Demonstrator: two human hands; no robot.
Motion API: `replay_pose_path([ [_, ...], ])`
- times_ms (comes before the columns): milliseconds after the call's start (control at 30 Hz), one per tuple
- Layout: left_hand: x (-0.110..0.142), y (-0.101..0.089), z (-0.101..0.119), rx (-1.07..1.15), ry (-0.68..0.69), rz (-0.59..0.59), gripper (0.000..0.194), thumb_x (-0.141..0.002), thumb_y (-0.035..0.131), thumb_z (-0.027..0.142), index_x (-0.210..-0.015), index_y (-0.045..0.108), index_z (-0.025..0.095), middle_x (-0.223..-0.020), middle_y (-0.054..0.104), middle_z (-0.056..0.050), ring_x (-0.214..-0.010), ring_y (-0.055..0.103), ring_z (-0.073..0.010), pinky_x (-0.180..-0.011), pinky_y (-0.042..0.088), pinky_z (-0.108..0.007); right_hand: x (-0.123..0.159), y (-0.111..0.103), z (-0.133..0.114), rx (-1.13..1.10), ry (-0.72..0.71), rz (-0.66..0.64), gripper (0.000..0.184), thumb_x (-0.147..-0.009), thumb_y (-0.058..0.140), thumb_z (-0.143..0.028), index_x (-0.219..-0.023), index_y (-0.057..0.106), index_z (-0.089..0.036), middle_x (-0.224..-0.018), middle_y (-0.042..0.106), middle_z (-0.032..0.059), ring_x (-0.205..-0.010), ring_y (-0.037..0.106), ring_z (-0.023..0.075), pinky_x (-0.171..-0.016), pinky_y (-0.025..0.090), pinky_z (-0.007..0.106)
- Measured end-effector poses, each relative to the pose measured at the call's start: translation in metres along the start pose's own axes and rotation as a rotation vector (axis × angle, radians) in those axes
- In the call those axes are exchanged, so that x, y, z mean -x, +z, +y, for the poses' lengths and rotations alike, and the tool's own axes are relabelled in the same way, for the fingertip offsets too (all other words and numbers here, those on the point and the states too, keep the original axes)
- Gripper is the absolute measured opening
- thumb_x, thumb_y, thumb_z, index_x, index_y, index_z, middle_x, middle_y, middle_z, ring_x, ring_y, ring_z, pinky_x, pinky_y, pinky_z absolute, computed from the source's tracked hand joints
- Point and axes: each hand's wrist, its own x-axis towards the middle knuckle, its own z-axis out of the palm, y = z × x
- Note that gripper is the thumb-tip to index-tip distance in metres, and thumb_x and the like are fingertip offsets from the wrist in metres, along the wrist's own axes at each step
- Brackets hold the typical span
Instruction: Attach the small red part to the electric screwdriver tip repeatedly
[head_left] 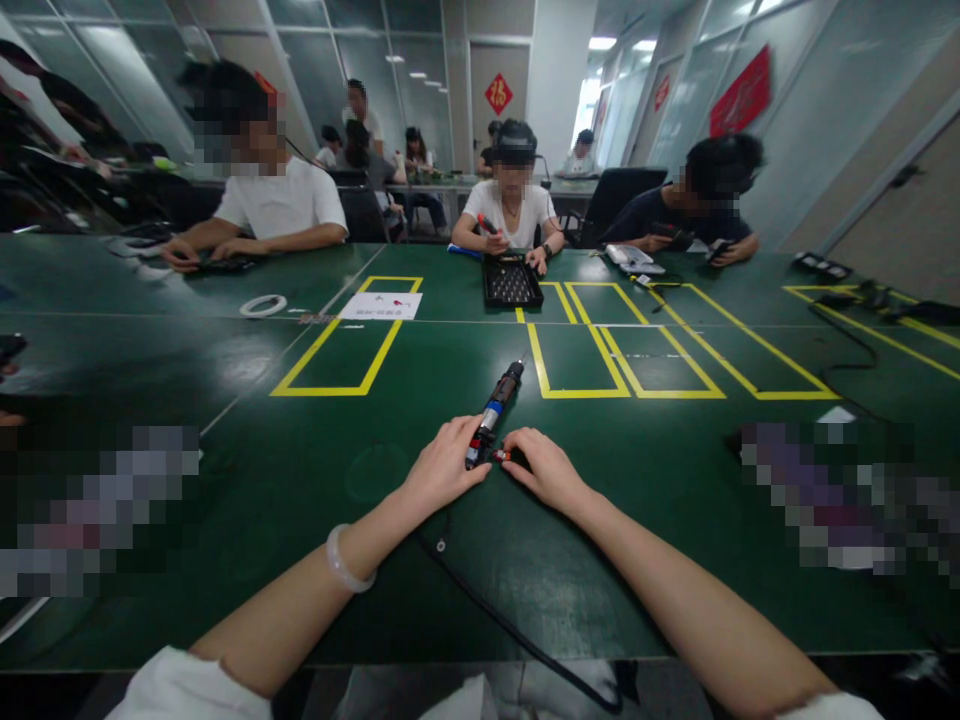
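An electric screwdriver (498,402), black with a blue band and a silver section, lies slantwise with its thin bit pointing away from me. My left hand (446,462) is closed on its rear part, fingers over the body and thumb near the back end. Just beside that end, my right hand (544,465) pinches a small red-orange and white piece (502,455), whose kind I cannot make out. The two hands nearly meet there. From below my left hand a black cable (495,610) runs over the table's near edge; a small metal ring (441,546) shows near it.
Yellow tape rectangles (585,393) mark the green table (285,560). Farther off are a paper sheet (379,305), a white tape roll (262,305) and a black tray of small parts (513,285) before a seated person. Other people sit along the far side.
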Motion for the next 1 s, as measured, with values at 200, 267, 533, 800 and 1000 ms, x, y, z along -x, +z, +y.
replay_pose_path([
  [200,0.003,0.002,0.007,0.0,0.013,-0.014,0.067,-0.077,0.061,0.033,-0.14,0.038,0.022,-0.128,0.047,-0.01,-0.115,0.049,-0.0255,-0.095,0.046,-0.038,-0.002,0.003,-0.002,0.087,-0.027,-0.022,0.011,-0.086,0.063,-0.023,-0.092,0.055,-0.019,-0.095,0.059,0.0061,-0.09,0.053,0.0215,-0.078,0.043,0.033],
  [267,0.003,0.003,0.007,-0.003,0.009,-0.014,0.067,-0.078,0.061,0.033,-0.14,0.038,0.023,-0.127,0.047,-0.01,-0.115,0.049,-0.0254,-0.094,0.047,-0.037,-0.002,0.003,-0.002,0.101,-0.026,-0.019,0.011,-0.086,0.063,-0.024,-0.092,0.056,-0.018,-0.095,0.059,0.0063,-0.089,0.053,0.0216,-0.077,0.043,0.033],
  [533,0.003,0.002,0.005,-0.057,0.009,-0.02,0.069,-0.078,0.06,0.034,-0.142,0.035,0.023,-0.128,0.045,-0.01,-0.114,0.049,-0.0251,-0.093,0.047,-0.036,-0.002,0.005,-0.004,0.12,-0.06,-0.005,0.012,-0.088,0.062,-0.027,-0.095,0.057,-0.018,-0.095,0.058,0.0063,-0.09,0.053,0.0215,-0.078,0.043,0.033],
  [800,0.004,0.002,0.006,-0.123,0.022,-0.022,0.066,-0.08,0.057,0.034,-0.142,0.034,0.022,-0.127,0.046,-0.011,-0.111,0.05,-0.0248,-0.093,0.046,-0.037,-0.009,0.014,-0.003,0.033,0.003,0.039,0.016,-0.083,0.067,-0.023,-0.09,0.053,-0.019,-0.083,0.058,0.0019,-0.075,0.053,0.0176,-0.068,0.042,0.028],
  [1000,0.004,-0.001,0.009,-0.159,0.011,-0.032,0.066,-0.081,0.057,0.037,-0.141,0.034,0.022,-0.127,0.046,-0.011,-0.109,0.051,-0.0246,-0.09,0.047,-0.036,-0.009,0.014,-0.005,-0.057,-0.017,0.032,0.012,-0.083,0.066,-0.017,-0.086,0.055,-0.019,-0.078,0.06,0.0,-0.072,0.054,0.016,-0.069,0.041,0.027],
])
